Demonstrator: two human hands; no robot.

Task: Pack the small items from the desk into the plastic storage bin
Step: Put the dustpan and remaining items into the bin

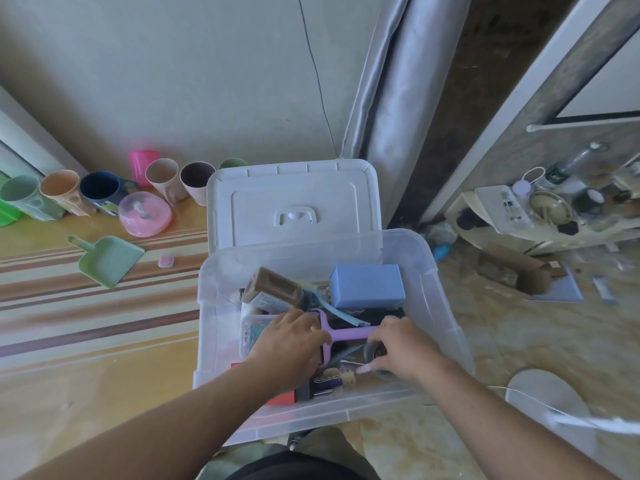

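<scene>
Here the desk, striped in yellow and brown, fills the left side. The clear bin sits at its right edge, partly over the floor, and its white lid stands just behind it. Inside the bin, a blue box lies toward the back right, and a brown bottle lies tilted at the back left. A purple T-shaped tool rests across the middle of the heap.

On the desk to the left, a row of cups stands along the wall. A pink dome sits just in front of the cups, and a green scoop lies nearer, apart from them.

Both hands are down in the bin. The left hand has its fingers curled over the tool's crossbar. The right hand has its fingers bent down among the items by the tool's handle; whether it grips anything cannot be told.
</scene>
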